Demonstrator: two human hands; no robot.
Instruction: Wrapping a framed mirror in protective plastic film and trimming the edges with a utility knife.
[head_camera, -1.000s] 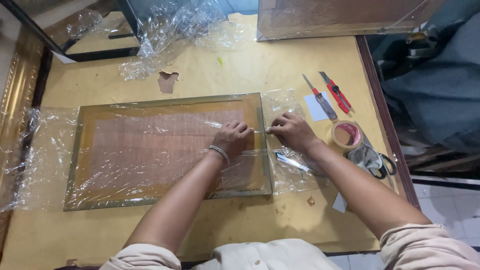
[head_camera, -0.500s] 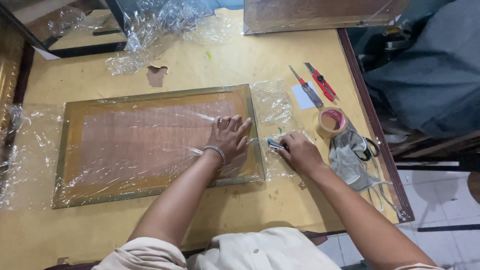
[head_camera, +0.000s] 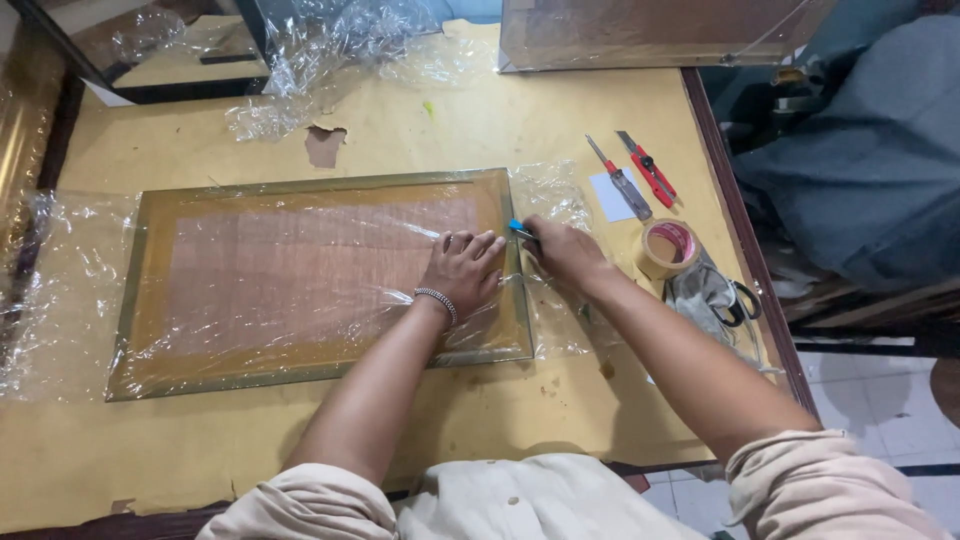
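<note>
A long framed panel with a brown centre and a greenish border lies flat on the paper-covered table. Clear plastic wrap is stretched over it and spills past both ends. My left hand, with a bracelet on the wrist, presses flat with spread fingers on the panel's right end. Just to its right, my right hand is closed around a small blue-tipped tool. The tip touches the wrap at the panel's right edge.
A roll of tan tape, two red-and-grey cutters, a white slip and black-handled scissors lie near the table's right edge. Crumpled wrap and another framed panel sit at the back.
My left hand went from pinching the wrap to lying flat on the panel. My right hand, holding the blue-tipped tool, has moved farther up the panel's right edge.
</note>
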